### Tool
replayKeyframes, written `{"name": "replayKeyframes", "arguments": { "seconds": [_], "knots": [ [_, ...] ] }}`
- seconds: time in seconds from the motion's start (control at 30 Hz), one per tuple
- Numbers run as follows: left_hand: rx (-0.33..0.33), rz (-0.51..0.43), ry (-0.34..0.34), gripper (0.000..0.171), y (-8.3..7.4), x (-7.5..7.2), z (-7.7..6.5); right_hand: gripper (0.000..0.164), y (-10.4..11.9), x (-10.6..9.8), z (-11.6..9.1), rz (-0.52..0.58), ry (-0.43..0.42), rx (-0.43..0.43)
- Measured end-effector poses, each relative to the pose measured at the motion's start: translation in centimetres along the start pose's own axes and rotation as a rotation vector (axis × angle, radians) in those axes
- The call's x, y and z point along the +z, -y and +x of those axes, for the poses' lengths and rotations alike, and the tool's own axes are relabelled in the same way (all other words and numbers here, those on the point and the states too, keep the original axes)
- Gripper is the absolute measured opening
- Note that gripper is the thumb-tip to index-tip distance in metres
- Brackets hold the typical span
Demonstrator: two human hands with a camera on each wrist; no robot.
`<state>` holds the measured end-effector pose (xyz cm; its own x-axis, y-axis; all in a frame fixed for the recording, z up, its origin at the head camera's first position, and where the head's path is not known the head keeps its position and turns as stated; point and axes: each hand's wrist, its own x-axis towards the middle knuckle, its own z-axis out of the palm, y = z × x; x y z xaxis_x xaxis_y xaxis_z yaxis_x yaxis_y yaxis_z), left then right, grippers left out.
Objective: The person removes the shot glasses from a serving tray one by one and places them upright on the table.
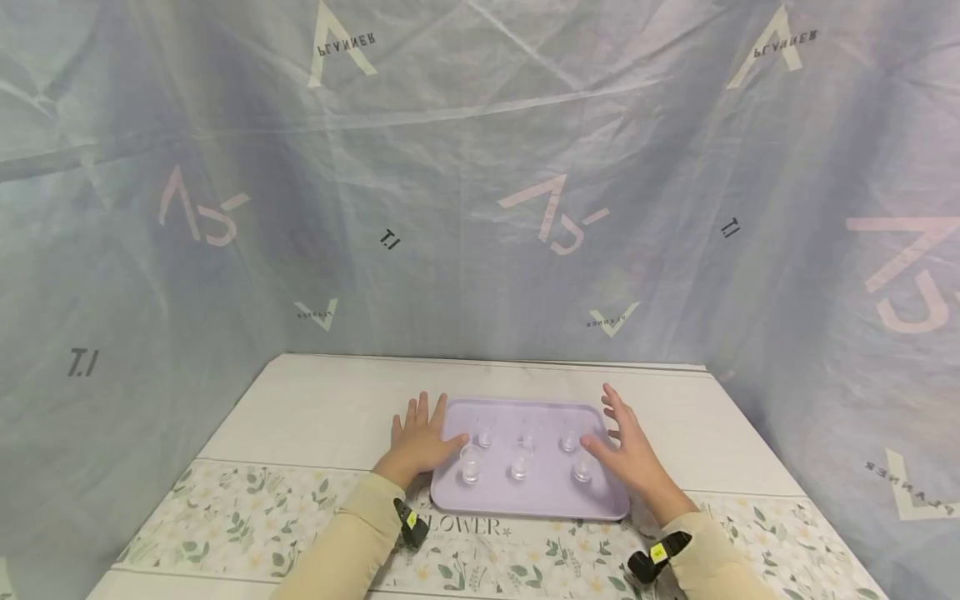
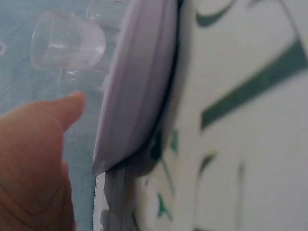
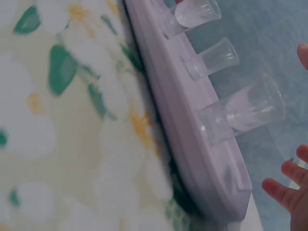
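A lavender tray (image 1: 540, 500) lies on the table with several small clear cups standing on it in two rows, front and back. Over the tray's left edge is my left hand (image 1: 422, 442), fingers spread, its thumb pointing at the front left cup (image 1: 471, 468). My right hand (image 1: 628, 454) hovers by the right edge with fingers apart, and its thumb reaches in near the front right cup (image 1: 582, 470). Neither hand grips anything. In the right wrist view, a flared cup (image 3: 250, 110) rises above the tray's rim, with fingertips (image 3: 279, 190) apart from it.
Beneath the tray, a white table (image 1: 315, 408) carries a floral printed band (image 1: 262, 517) with lettering. Grey-blue printed fabric (image 1: 450, 250) hangs behind and on both sides. Black wrist cameras (image 1: 411, 525) are strapped over the sleeves.
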<state>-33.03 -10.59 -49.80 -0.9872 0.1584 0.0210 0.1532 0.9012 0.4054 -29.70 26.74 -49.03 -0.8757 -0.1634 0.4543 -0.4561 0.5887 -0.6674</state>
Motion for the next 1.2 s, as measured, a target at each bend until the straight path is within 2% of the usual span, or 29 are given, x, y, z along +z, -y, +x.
{"name": "replayKeyframes", "arguments": {
  "seconds": [0.27, 0.43, 0.5, 0.7, 1.0, 1.2],
  "knots": [
    [-0.04, 0.011, 0.062, 0.095, 0.1, 1.2, -0.1, 0.093, 0.1, -0.5, -1.1, -0.009, 0.055, 0.02],
    [-0.065, -0.005, 0.116, 0.096, -0.1, 1.3, -0.3, 0.092, 0.1, -0.6, -1.5, 0.034, 0.078, 0.013],
    [-0.07, -0.005, 0.13, 0.095, -0.3, 0.9, -0.5, 0.093, 0.1, -0.5, -1.6, 0.054, 0.087, 0.006],
    [-0.082, 0.015, 0.147, 0.092, -0.4, 0.4, -0.5, 0.097, -0.2, -0.1, -1.7, 0.106, 0.128, -0.027],
    [-0.101, 0.038, 0.152, 0.099, 0.6, 2.1, 1.0, 0.095, 0.2, 0.6, -2.0, 0.086, 0.138, 0.023],
    [-0.113, 0.022, 0.165, 0.099, 0.2, 2.0, 1.0, 0.092, 0.2, 0.9, -2.1, 0.104, 0.142, 0.025]
  ]
}}
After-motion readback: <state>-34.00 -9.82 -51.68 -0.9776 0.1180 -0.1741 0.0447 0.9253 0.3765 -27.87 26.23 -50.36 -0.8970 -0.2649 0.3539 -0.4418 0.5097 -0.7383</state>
